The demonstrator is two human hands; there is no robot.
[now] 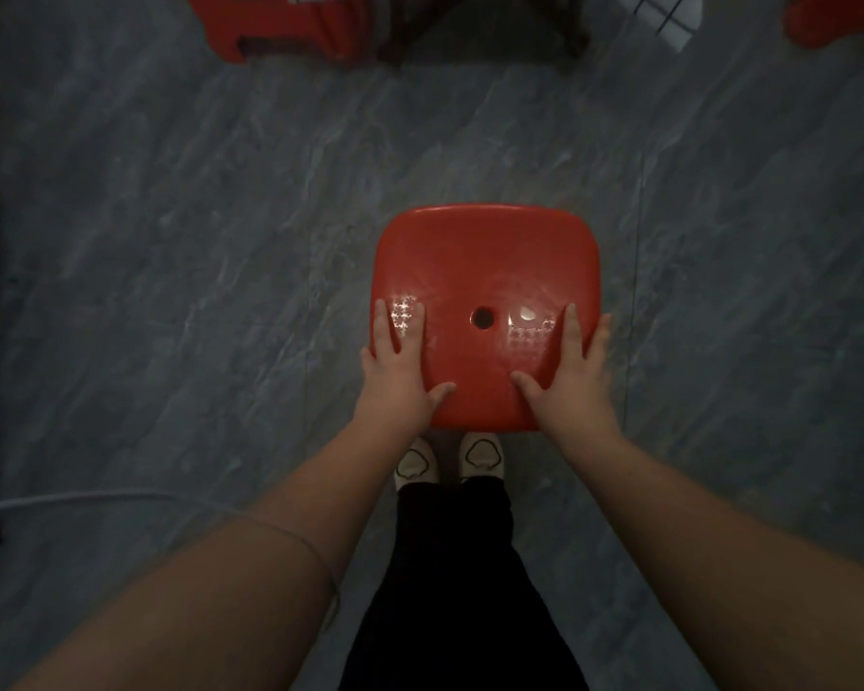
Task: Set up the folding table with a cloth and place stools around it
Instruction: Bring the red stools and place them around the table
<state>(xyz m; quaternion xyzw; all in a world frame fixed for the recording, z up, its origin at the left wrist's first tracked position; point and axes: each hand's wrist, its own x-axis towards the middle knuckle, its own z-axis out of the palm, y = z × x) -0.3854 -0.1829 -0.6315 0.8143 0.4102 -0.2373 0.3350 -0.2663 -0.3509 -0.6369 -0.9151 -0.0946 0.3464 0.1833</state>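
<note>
Stool [485, 271], red, square seat with a centre hole, is just ahead of the feet over the grey floor [170, 241], well apart from the table [475, 37].

Head view: left grip [400, 361] and right grip [569, 366] lie flat on the seat's near corners, fingers straight, clenching nothing. Stool legs hidden, so floor contact cannot be told. Checked cloth [669, 17] hangs at the table, with a second stool [280, 27] beside it.

Judgement: keep the seat level, hold both sides evenly, and set it at a free side. No containers visible.
</note>
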